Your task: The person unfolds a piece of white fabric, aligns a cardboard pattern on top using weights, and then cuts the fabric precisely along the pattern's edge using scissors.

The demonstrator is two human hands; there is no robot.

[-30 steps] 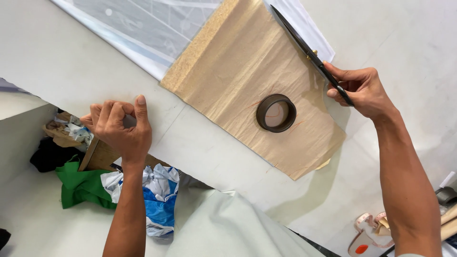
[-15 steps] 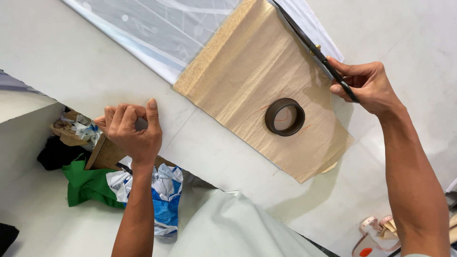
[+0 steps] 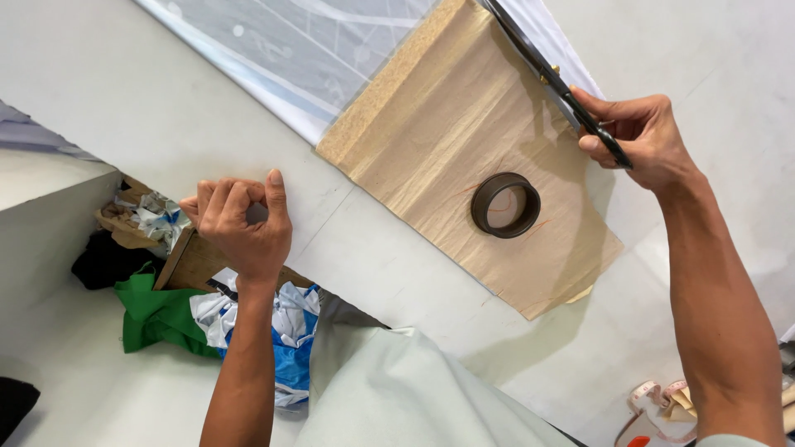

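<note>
Long black-handled scissors point(image 3: 553, 81) are gripped in the right hand point(image 3: 642, 136), fingers closed through and around the handles, blades running up along the far right edge of the tan, creased sheet of kraft paper point(image 3: 464, 149). Judging by this, the cutting step is underway along that paper edge; continuing would call for keeping the blades lined up with the edge while the sheet stays flat. A dark brown ring of tape point(image 3: 505, 204) is sitting on the paper near its near right corner, weighing it down. The paper is lying on the white worktable point(image 3: 124, 108), partly over a sheer white patterned fabric point(image 3: 306, 50) at the far edge. The left hand point(image 3: 240, 223) is resting at the near edge of the table, curled into a loose fist, holding nothing visible, well apart from the paper. Below that edge, a cardboard box point(image 3: 195, 261) and green, blue and white scraps point(image 3: 166, 319) are lying on the floor.
</note>
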